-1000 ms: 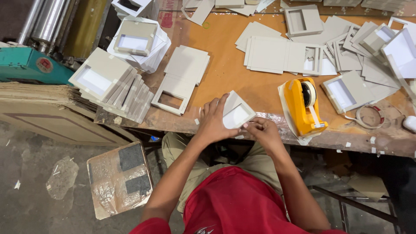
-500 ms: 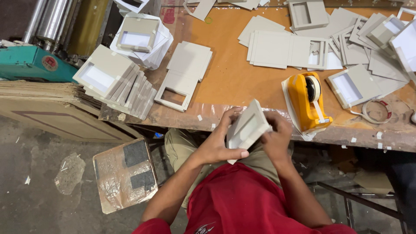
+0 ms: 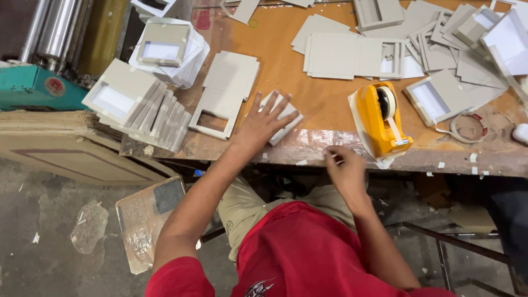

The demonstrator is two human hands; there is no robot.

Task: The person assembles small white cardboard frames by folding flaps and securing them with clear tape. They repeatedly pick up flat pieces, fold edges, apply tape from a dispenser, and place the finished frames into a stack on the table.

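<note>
My left hand [image 3: 263,125] lies on a small grey cardboard box [image 3: 291,124] on the orange-brown table [image 3: 286,71], fingers spread over its top. My right hand [image 3: 344,168] is at the table's front edge, fingers curled and pinched together; whether a bit of tape is between them is unclear. A yellow tape dispenser [image 3: 382,118] stands just right of and beyond my right hand.
A row of grey box trays [image 3: 135,104] sits at the left table corner, beside a cardboard frame piece [image 3: 217,118]. Flat grey boards [image 3: 346,55] and open trays [image 3: 437,96] cover the back and right. A loose tape ring [image 3: 467,127] lies right; a green machine [image 3: 33,88] stands left.
The box was held up in both hands over my lap; my left hand has moved it forward onto the table. My right hand has let go and dropped to the table edge.
</note>
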